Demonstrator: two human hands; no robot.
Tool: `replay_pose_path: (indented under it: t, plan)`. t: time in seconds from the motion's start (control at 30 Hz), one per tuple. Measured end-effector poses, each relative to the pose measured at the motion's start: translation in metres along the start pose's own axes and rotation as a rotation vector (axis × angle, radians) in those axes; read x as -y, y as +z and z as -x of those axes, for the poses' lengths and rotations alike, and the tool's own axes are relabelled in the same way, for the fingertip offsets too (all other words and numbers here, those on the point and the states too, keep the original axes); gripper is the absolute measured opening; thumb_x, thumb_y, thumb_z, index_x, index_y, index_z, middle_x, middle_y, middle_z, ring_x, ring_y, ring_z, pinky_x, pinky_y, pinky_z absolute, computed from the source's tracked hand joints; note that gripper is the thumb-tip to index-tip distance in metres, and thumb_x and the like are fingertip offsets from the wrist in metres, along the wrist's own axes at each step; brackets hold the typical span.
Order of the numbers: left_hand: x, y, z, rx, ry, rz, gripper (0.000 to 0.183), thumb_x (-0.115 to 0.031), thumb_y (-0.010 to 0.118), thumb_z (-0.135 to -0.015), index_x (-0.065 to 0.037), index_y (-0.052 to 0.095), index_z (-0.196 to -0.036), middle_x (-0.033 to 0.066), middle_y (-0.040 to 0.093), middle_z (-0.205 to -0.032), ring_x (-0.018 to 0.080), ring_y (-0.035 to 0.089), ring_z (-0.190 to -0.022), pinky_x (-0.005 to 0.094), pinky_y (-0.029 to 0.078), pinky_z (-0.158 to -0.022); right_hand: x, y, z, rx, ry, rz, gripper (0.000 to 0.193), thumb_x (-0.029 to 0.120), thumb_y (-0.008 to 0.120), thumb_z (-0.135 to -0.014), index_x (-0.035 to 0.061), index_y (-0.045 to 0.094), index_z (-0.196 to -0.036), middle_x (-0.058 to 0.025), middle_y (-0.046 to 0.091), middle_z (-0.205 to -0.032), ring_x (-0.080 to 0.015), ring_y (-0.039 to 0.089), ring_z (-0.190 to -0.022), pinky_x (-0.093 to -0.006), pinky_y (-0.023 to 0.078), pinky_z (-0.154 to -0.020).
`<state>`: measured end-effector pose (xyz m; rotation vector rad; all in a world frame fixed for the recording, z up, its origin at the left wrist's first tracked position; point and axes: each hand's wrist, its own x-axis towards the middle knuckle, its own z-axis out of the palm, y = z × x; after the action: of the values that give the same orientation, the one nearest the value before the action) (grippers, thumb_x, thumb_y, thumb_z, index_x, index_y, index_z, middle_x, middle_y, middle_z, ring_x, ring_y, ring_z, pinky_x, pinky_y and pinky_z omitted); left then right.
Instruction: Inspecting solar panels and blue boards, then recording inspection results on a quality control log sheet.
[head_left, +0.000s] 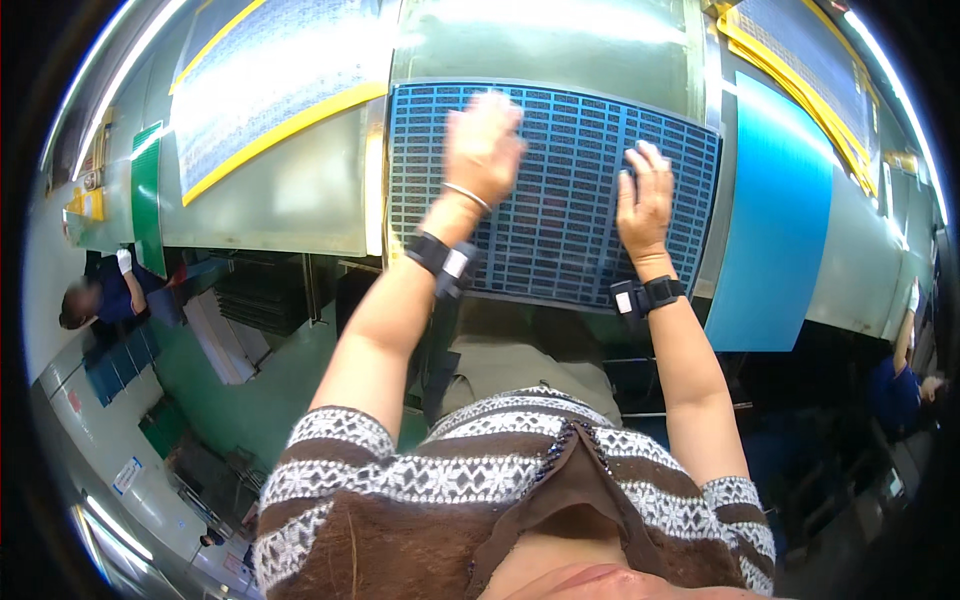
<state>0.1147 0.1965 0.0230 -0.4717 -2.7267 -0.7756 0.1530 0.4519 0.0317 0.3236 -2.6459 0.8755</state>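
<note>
A large blue sheet (560,225) patterned with rows of small dark rectangles lies on the work surface in front of me. My left hand (485,148) is over its upper left part, palm down and somewhat blurred; the fingers look loosely stretched out, with nothing visible in them. On the right part of the same sheet, my right hand (647,200) rests with its fingers extended and a little apart, holding nothing. Whether the left fingertips press on the sheet or hover just above it, I cannot tell. Both wrists carry black straps.
To the right, a plain blue sheet (775,220) overhangs the table edge. Yellow-edged screens (285,140) lean at the left, and more yellow-edged frames (800,75) are at the right. A green panel (146,200) stands far left. One co-worker (110,290) is left, another (895,385) right.
</note>
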Motion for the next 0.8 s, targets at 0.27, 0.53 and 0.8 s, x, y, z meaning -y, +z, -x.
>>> replay_pose_path:
  t: [0.27,0.53,0.8]
  plan:
    - [0.109,-0.025,0.001,-0.021,-0.282,-0.521,0.069,-0.054,0.041,-0.091,-0.01,0.032,-0.143,0.0101,0.028,-0.149,0.0262,0.019,-0.14,0.0606,0.015,-0.107,-0.016,-0.077,0.093,0.248,0.148,0.404,0.056,0.026,0.049,-0.093,-0.0001,0.033,-0.14,-0.0169,0.03,-0.147,-0.0327,0.023,-0.138,-0.0484,0.015,-0.112]
    - [0.109,-0.032,0.008,-0.116,-0.275,-0.554,0.058,-0.046,0.048,-0.09,-0.008,0.048,-0.133,0.0085,0.041,-0.142,0.0284,0.03,-0.136,0.0596,0.021,-0.106,-0.015,-0.101,0.095,0.264,0.14,0.369,0.045,0.022,0.05,-0.093,0.0018,0.044,-0.133,-0.0141,0.041,-0.141,-0.0358,0.031,-0.134,-0.0486,0.019,-0.11]
    - [0.106,-0.029,0.005,-0.049,-0.273,-0.583,0.053,-0.044,0.046,-0.092,-0.013,0.046,-0.134,0.005,0.041,-0.142,0.0307,0.026,-0.137,0.0611,0.019,-0.106,-0.098,-0.043,-0.02,0.035,0.096,0.529,0.051,0.035,0.055,-0.089,0.0037,0.048,-0.129,-0.011,0.042,-0.14,-0.0354,0.031,-0.133,-0.0538,0.023,-0.107]
